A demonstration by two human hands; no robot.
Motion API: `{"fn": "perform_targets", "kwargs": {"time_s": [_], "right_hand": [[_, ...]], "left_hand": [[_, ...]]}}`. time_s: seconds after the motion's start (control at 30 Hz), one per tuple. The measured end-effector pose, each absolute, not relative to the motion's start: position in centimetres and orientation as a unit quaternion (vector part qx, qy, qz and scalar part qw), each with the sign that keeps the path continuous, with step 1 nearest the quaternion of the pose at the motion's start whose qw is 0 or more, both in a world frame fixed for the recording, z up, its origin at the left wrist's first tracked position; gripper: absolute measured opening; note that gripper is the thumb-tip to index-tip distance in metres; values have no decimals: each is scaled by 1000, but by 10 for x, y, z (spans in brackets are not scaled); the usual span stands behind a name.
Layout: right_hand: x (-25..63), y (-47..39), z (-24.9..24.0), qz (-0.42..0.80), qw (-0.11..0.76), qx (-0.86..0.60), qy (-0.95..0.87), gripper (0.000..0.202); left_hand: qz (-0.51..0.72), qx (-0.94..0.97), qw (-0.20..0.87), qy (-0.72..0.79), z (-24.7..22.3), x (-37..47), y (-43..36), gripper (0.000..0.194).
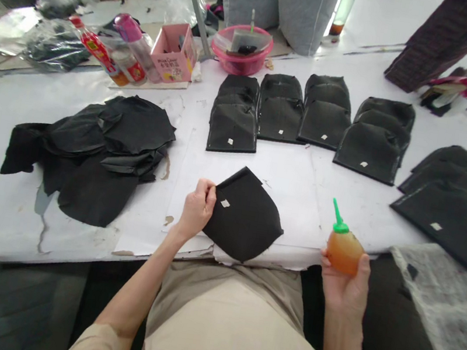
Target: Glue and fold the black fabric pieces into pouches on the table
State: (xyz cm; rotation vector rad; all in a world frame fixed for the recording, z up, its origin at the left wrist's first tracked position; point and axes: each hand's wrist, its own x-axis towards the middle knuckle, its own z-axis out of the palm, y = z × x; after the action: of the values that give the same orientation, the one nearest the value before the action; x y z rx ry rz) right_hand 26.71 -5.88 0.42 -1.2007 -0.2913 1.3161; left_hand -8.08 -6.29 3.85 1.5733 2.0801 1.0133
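Pinched in my left hand (pixel 198 208) is the corner of a black fabric piece (pixel 246 218) with a curved edge and a small whitish tag near my fingers. The piece lies over the front of the white table. My right hand (pixel 344 284) grips a squeeze bottle (pixel 344 252) of amber liquid, its green nozzle pointing up and slightly left, at the table's front edge. To the left spreads a loose pile of black fabric pieces (pixel 104 148). Beyond my hands, overlapping stacks of similar tagged black pieces (pixel 234 128) stretch across to the right.
At the back stand a pink basket (pixel 238 64), a pink box (pixel 173 56), a red bottle (pixel 96 50) and grey stuffed sacks (pixel 306 12). A dark tall object (pixel 444 43) leans at back right. Whitish cloth (pixel 446 315) hangs at the right.
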Motion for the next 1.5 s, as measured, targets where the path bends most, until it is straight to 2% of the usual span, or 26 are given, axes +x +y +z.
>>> {"fn": "perform_targets", "kwargs": {"time_s": [0.13, 0.2, 0.27, 0.33, 0.43, 0.53, 0.63, 0.77, 0.87, 0.97, 1.27, 1.5], "right_hand": [[274, -57, 6, 575, 625, -509, -137, 48], [274, -57, 9, 579, 630, -498, -145, 46], [273, -57, 14, 584, 634, -481, -161, 47], [273, -57, 20, 587, 640, -459, -188, 45], [273, -59, 32, 590, 636, -436, -239, 44], [271, -56, 43, 572, 622, -447, -292, 46], [261, -48, 45, 552, 591, -475, -349, 41], [237, -30, 33, 534, 537, -533, -377, 44], [220, -18, 20, 496, 496, -574, -422, 55], [208, -7, 13, 457, 445, -592, -492, 65], [198, 22, 2, 281, 377, -560, -682, 64], [196, 35, -3, 238, 362, -533, -727, 62]], "left_hand": [[463, 479, 403, 627, 80, -97, -44, 30], [443, 469, 502, 576, 77, -105, -26, 40], [378, 509, 538, 555, 57, -110, -6, 43], [307, 576, 489, 578, 28, -113, 13, 38], [196, 674, 322, 635, -8, -114, 29, 25], [145, 737, 164, 640, -19, -110, 31, 16], [148, 763, 80, 625, -15, -99, 21, 9], [151, 782, 112, 594, -16, -79, 1, 18], [129, 782, 109, 600, -22, -71, -8, 36], [130, 772, 105, 613, -27, -71, -9, 43], [167, 752, 127, 624, -34, -73, -5, 46], [193, 745, 138, 623, -35, -73, -9, 46]]}}
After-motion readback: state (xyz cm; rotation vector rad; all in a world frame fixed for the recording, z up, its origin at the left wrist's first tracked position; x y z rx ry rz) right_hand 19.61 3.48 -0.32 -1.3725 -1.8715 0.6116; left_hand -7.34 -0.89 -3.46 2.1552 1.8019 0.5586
